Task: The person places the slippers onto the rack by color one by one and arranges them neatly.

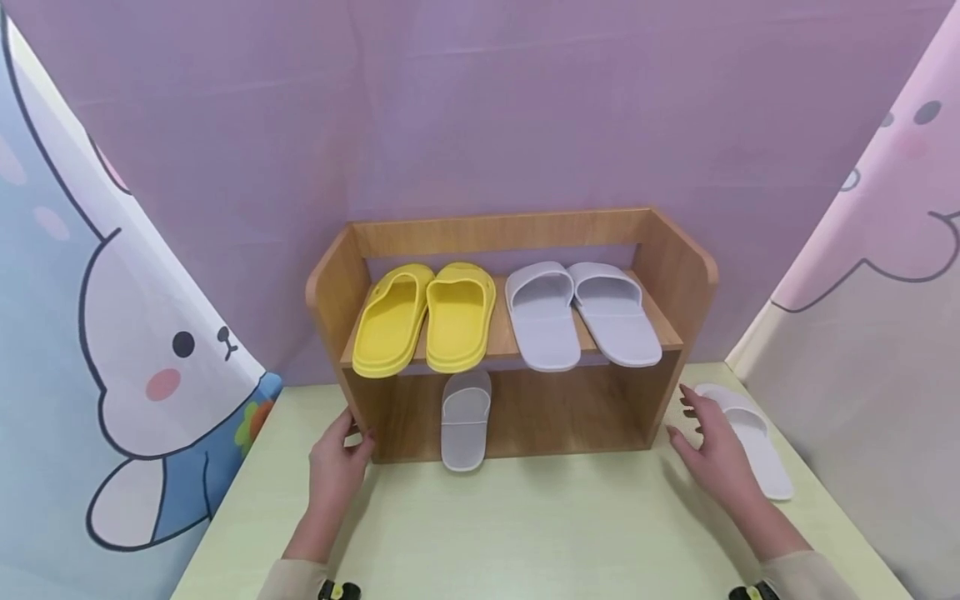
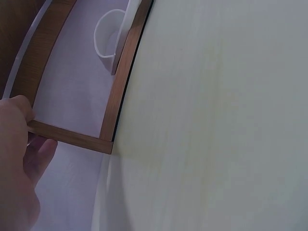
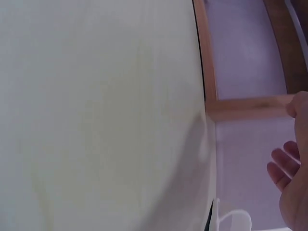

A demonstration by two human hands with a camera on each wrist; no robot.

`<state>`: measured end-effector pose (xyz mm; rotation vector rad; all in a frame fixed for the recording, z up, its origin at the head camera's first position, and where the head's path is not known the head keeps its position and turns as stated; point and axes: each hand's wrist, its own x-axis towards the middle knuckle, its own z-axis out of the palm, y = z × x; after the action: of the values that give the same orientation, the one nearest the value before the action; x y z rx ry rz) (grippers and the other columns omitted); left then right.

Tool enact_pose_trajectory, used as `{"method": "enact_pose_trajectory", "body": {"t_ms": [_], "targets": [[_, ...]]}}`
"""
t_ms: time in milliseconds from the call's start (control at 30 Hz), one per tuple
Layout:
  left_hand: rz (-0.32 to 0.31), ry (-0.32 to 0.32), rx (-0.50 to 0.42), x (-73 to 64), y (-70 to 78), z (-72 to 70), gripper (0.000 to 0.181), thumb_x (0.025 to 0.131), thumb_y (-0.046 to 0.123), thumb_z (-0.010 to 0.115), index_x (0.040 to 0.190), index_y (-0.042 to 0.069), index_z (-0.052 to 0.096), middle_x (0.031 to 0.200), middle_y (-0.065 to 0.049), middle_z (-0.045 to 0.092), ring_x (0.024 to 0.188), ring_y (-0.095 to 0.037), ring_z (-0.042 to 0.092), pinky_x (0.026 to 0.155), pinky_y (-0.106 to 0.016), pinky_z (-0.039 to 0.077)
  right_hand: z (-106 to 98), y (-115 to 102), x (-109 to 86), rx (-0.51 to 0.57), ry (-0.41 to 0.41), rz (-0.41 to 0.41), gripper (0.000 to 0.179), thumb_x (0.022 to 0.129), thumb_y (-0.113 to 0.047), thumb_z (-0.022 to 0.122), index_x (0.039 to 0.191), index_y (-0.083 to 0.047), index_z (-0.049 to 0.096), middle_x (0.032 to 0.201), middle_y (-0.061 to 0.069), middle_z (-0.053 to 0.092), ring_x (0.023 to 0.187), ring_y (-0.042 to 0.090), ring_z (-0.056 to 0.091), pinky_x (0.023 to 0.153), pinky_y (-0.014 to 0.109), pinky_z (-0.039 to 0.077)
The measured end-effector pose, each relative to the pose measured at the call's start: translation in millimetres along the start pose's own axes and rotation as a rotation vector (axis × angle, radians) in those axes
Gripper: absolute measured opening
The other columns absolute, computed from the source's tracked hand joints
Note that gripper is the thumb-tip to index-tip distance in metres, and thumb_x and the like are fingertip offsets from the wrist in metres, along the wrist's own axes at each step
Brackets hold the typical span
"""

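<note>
A two-tier wooden shoe rack (image 1: 502,228) stands at the back of the table. My left hand (image 1: 339,458) pinches the front edge of its left side panel (image 2: 72,137), thumb on one side and fingers on the other. Beside the right panel (image 3: 250,107), my right hand (image 1: 716,454) has its fingers loosely bent, holding nothing, the thumb tip close to the panel edge. On the upper shelf sit a pair of yellow slippers (image 1: 459,329) at left and a pale lavender pair (image 1: 546,333) at right. One grey slipper (image 1: 463,442) lies on the lower level, its toe inward.
A single white slipper (image 1: 761,454) lies on the pale table (image 1: 510,533), just right of my right hand. Behind the rack hangs a purple cloth (image 1: 510,108). Cartoon-printed cloths (image 1: 150,333) flank the table on both sides.
</note>
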<state>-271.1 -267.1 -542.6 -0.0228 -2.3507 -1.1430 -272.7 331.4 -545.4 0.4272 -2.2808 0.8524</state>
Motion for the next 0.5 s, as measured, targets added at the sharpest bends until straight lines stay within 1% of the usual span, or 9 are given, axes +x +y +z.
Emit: {"method": "enact_pose_trajectory", "body": {"t_ms": [67,100,133,200,233,333,433,500], "targets": [[0.001,-0.004,0.007,0.0,0.5,-0.6,0.048,0.098,-0.001,0.077,0.144,0.009,0.068,0.130,-0.016,0.076,0.116,-0.035,0.075,0.083,-0.044,0.069,-4,5,-2.9,-0.036,-0.009,0.006,0.083,0.085,0.003,0.085,0.160,0.003,0.049,0.135,0.031,0.062,0.117,0.051,0.062,0.095,0.044,0.053],[0.004,-0.005,0.009,0.0,0.8,-0.7,0.047,0.098,-0.001,0.077,0.144,0.009,0.068,0.131,-0.016,0.076,0.116,-0.036,0.075,0.083,-0.044,0.069,-7,9,-4.1,-0.054,-0.009,0.009,0.086,0.084,0.001,0.087,0.160,0.004,0.048,0.137,0.033,0.060,0.120,0.055,0.059,0.098,0.054,0.052],[0.007,-0.004,0.009,0.0,1.0,-0.7,0.047,0.098,-0.001,0.077,0.143,0.008,0.068,0.131,-0.016,0.076,0.116,-0.036,0.075,0.083,-0.044,0.069,-9,12,-5.5,-0.069,-0.007,0.013,0.088,0.083,-0.001,0.088,0.161,0.004,0.047,0.139,0.036,0.059,0.123,0.059,0.056,0.102,0.063,0.049],[0.011,0.000,0.008,-0.4,1.4,-0.9,0.047,0.098,-0.001,0.078,0.143,0.008,0.068,0.131,-0.016,0.076,0.116,-0.036,0.075,0.083,-0.044,0.069,-15,19,-8.8,-0.090,-0.007,0.035,0.093,0.082,-0.006,0.090,0.162,0.005,0.045,0.144,0.040,0.055,0.128,0.064,0.050,0.105,0.079,0.039],[0.013,0.000,0.007,-0.5,1.2,-0.8,0.048,0.098,-0.001,0.078,0.143,0.008,0.068,0.131,-0.016,0.076,0.116,-0.036,0.075,0.082,-0.044,0.069,-18,23,-10.9,-0.102,-0.010,0.054,0.095,0.082,-0.009,0.091,0.163,0.004,0.044,0.145,0.042,0.053,0.130,0.066,0.047,0.106,0.081,0.037],[0.009,-0.002,0.004,-0.5,0.8,-0.3,0.049,0.097,-0.001,0.079,0.144,0.008,0.068,0.131,-0.017,0.076,0.116,-0.036,0.076,0.082,-0.043,0.069,-27,33,-16.5,-0.141,-0.029,0.124,0.098,0.084,-0.016,0.092,0.165,0.005,0.040,0.148,0.044,0.049,0.130,0.070,0.044,0.104,0.084,0.036],[0.003,-0.008,0.004,-0.5,0.9,-0.4,0.049,0.097,-0.002,0.079,0.144,0.008,0.068,0.131,-0.017,0.075,0.116,-0.037,0.075,0.082,-0.042,0.069,-36,41,-22.3,-0.187,-0.089,0.245,0.102,0.090,-0.027,0.089,0.169,0.004,0.031,0.150,0.050,0.042,0.129,0.075,0.041,0.099,0.088,0.036],[0.005,-0.012,0.004,-0.4,0.7,-0.7,0.048,0.098,-0.002,0.078,0.143,0.008,0.068,0.132,-0.017,0.075,0.116,-0.037,0.075,0.082,-0.041,0.069,-40,46,-25.5,-0.211,-0.133,0.321,0.107,0.094,-0.034,0.087,0.170,0.005,0.025,0.150,0.053,0.038,0.129,0.077,0.039,0.099,0.089,0.036]]}}
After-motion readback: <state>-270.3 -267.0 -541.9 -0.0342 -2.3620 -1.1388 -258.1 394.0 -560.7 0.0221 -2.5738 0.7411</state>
